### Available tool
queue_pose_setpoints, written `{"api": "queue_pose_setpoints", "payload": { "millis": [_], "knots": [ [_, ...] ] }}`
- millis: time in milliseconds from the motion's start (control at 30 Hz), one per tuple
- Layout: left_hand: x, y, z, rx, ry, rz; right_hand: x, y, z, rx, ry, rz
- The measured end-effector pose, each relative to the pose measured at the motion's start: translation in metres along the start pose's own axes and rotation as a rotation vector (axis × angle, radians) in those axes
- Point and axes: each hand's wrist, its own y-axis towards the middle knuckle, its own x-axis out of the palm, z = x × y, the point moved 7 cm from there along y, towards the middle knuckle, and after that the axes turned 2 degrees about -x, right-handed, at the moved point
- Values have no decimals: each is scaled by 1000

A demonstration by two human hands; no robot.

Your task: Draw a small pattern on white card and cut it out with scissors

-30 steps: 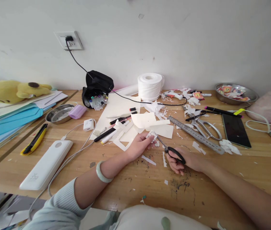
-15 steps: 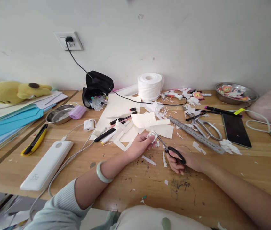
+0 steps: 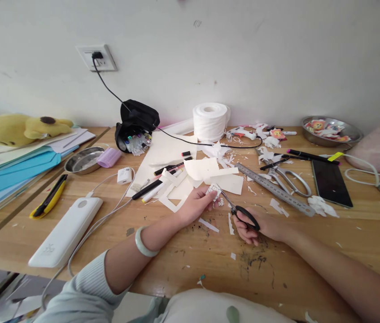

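Observation:
Between the thumb and fingers of my left hand is a small white paper cutout with black line drawing on it. My right hand is closed around the black handles of a pair of scissors. The scissor blades point up and left and meet the right edge of the cutout. Just below the cutout another small drawn piece shows; whether it is joined to it I cannot tell. Paper strips lie on the wood beneath my hands.
Beyond my hands are cream paper pieces, markers and a steel ruler. Larger scissors and a phone lie right. A power bank, cable and yellow cutter lie left. A tissue roll stands near the wall.
Both hands stay in nearly the same place. The scissors and the cutout have shifted only very slightly.

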Motion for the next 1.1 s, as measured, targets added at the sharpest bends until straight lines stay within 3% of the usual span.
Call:
{"api": "queue_pose_setpoints", "payload": {
  "millis": [600,1100],
  "knots": [
    [-4,0,0,-27,-69,56,-1,0,-2,8,-12,10],
    [-9,3,-1,47,83,41,2,0,1,8,-1,-26]
  ]
}}
